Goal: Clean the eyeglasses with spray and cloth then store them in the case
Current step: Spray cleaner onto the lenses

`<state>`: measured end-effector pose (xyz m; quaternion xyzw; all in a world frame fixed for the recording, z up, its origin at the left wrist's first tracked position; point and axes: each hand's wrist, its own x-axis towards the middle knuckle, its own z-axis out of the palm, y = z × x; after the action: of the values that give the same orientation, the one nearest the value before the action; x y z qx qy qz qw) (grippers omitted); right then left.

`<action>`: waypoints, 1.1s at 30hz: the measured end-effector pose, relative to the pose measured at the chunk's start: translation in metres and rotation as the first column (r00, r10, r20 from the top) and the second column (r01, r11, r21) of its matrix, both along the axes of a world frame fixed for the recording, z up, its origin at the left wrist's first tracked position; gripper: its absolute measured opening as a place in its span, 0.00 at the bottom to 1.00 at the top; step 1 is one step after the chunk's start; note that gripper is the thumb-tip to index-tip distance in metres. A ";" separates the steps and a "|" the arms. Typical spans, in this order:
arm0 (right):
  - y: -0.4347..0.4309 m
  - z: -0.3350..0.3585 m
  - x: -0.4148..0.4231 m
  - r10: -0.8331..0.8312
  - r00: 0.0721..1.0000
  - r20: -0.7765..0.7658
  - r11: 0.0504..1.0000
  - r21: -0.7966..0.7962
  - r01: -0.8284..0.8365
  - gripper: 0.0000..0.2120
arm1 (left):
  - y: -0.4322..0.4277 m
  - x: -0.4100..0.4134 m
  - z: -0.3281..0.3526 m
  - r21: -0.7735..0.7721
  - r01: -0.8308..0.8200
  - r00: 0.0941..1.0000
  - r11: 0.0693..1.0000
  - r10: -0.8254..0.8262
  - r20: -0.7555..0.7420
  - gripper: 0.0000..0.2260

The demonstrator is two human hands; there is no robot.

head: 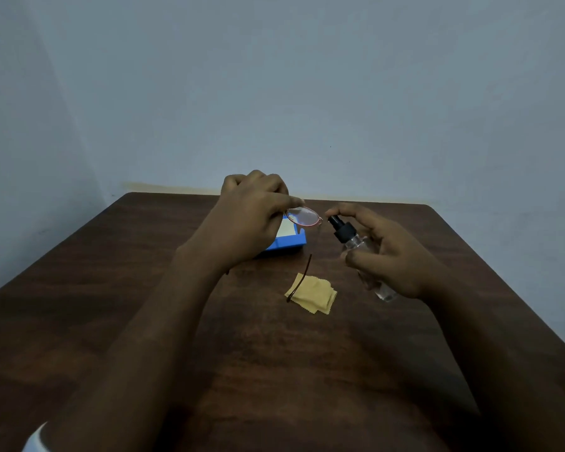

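Observation:
My left hand (245,220) holds the eyeglasses (303,216) up above the table, fingers curled round the frame. One lens shows to the right of my fingers, and a thin temple arm hangs down toward the cloth. My right hand (388,252) grips a clear spray bottle (353,238) with a black nozzle, tilted so the nozzle points at the lens, with the index finger arched over the cap. A folded yellow cloth (313,296) lies on the table between my arms. The blue case (287,244) sits open behind my left hand, partly hidden by it.
The dark wooden table (274,370) fills the lower view, with its far edge against a pale blue wall (307,93). A bit of white sleeve (36,442) shows at the bottom left.

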<state>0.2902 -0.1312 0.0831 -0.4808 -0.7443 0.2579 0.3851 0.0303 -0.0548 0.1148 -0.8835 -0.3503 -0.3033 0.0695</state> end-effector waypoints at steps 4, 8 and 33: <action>0.000 0.000 -0.003 -0.010 0.999 0.032 1.000 0.024 0.009 0.31 | -0.003 0.004 -0.001 0.018 -0.001 1.000 1.000 0.001 -0.018 0.22; -0.002 0.002 -0.003 -0.016 1.000 0.011 0.998 0.053 0.015 0.31 | -0.005 0.005 -0.001 0.022 -0.007 1.000 1.000 0.007 -0.030 0.21; 0.006 -0.006 -0.004 -0.095 0.993 0.067 0.960 0.269 0.073 0.30 | -0.005 0.006 -0.002 0.023 -0.003 0.986 1.000 -0.001 0.167 0.14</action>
<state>0.2863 -0.1255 0.0771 -0.4658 -0.7658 0.1196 0.4269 0.0358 -0.0599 0.1126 -0.8540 -0.3517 -0.3801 0.0503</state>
